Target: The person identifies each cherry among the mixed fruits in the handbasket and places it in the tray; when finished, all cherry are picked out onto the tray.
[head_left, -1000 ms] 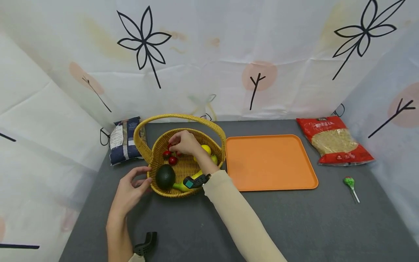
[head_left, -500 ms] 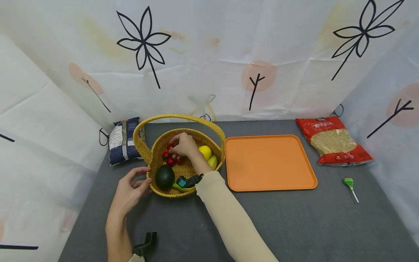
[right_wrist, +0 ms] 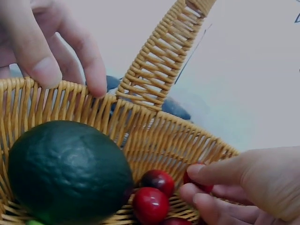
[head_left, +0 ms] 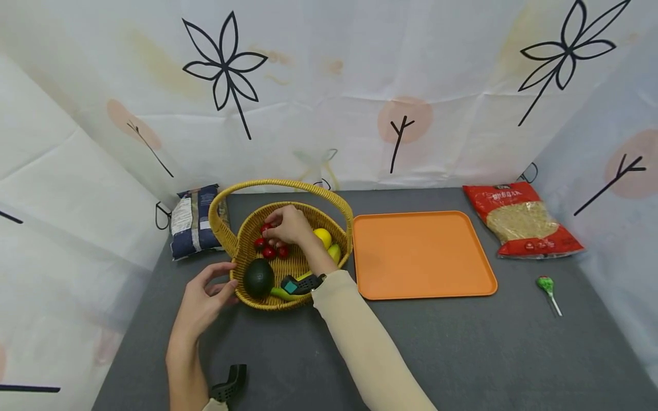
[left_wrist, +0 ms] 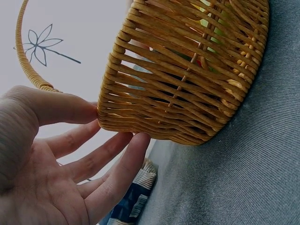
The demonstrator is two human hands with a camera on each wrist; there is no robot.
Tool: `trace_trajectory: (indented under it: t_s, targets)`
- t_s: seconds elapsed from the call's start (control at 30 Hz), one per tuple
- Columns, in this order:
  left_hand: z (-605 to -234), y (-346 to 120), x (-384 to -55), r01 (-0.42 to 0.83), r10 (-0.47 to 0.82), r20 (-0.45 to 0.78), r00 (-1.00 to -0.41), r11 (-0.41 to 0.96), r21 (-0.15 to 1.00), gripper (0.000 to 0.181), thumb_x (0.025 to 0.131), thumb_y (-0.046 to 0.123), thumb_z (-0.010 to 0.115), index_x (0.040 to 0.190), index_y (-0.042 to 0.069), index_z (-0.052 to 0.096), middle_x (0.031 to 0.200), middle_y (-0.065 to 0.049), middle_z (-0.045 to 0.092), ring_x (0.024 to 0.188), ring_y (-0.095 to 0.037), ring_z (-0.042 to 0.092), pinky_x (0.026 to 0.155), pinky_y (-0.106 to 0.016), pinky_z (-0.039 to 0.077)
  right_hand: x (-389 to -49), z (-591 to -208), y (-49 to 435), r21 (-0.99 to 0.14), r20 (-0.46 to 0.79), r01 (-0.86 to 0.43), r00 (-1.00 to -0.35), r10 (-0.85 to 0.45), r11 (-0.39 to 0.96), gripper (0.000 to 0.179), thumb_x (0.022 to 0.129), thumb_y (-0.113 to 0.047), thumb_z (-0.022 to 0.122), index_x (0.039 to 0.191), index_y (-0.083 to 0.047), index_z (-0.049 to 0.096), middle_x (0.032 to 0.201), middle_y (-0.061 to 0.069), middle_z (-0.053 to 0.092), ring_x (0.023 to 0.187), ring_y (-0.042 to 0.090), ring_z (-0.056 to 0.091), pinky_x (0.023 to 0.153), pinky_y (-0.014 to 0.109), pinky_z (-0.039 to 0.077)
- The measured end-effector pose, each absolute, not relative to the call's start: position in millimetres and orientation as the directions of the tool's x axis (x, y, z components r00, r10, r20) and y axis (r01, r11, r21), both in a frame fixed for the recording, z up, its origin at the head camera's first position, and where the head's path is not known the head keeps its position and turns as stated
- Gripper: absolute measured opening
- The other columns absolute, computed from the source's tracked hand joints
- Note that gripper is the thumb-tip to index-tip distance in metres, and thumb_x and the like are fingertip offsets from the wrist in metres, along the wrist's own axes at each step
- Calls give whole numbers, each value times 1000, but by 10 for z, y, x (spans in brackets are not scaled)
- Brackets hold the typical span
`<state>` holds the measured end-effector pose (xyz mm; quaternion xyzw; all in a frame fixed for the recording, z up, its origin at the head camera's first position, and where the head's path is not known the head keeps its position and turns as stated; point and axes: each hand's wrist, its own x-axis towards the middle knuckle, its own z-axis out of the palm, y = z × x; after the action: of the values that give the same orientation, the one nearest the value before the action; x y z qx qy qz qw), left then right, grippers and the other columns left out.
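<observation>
My left hand (head_left: 205,297) holds the near left rim of a yellow wicker basket (left_wrist: 173,93), thumb at the rim and fingers against the outer wall. Inside the basket, my right hand (head_left: 290,226) pinches a red cherry (right_wrist: 205,188) between thumb and fingers, close to the far left wall. Several more shiny cherries (head_left: 269,253) lie just below that hand. A dark green avocado (head_left: 259,278) sits at the basket's near left. Beside it is a banana (head_left: 283,294), partly covered by the right wrist's strap. A lemon (head_left: 323,238) and a yellow-green fruit (head_left: 334,253) lie at the right.
An orange tray (head_left: 424,257) lies right of the basket. The basket's tall handle (head_left: 283,182) arches over its far side. A dark blue packet (head_left: 195,222) is behind at left; a red packet (head_left: 523,222) and a green lollipop (head_left: 548,288) lie at right.
My right hand and forearm have shifted slightly left within the basket. A cherry partly hidden under the hand now shows more, next to the others. The left hand stays at the rim.
</observation>
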<state>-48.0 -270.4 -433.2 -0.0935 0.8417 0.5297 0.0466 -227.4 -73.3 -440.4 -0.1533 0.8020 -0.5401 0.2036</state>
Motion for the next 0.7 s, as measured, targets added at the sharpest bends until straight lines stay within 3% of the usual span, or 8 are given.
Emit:
trace_trajectory:
  t_s: [0.17,0.33,0.43,0.6,0.7]
  targets:
    - [-4338,-2706,-487,-202,-107,-173,-979,426,882,44,108,14,67,150,5,55,150,-25,58,93,7,72,80,-21,66,-2240,-4292,-618,-895,-69,-164,-867,-493,414,29,97,-20,83,124,-8,78,117,8,81,91,20,78,86,29,63]
    - [-4341,-2707,-484,-200,-104,-172,-980,427,882,45,108,15,67,150,5,55,151,-26,58,93,8,72,80,-21,66,-2144,-4158,-493,-904,9,-234,-848,-530,359,30,98,-20,82,126,-9,79,125,9,78,122,26,70,105,39,59]
    - [-4337,-2705,-486,-199,-103,-171,-980,431,880,45,108,15,67,150,5,55,151,-25,58,93,9,72,80,-21,66,-2067,-4080,-414,-919,31,-241,-832,-554,312,30,98,-17,81,128,-9,78,129,10,77,123,29,69,100,35,60]
    - [-4333,-2701,-486,-204,-106,-175,-979,425,882,45,108,15,67,150,5,55,151,-25,58,93,8,72,80,-21,66,-1922,-3963,-271,-940,50,-243,-795,-604,241,30,99,-12,78,129,-8,76,132,12,74,106,29,77,82,23,61]
    - [-4329,-2697,-484,-217,-111,-187,-976,422,880,45,108,16,67,151,6,55,151,-25,57,93,8,72,81,-21,66,-1829,-3896,-158,-938,67,-267,-765,-641,221,31,99,-11,77,129,-7,76,134,13,73,102,28,81,80,21,62]
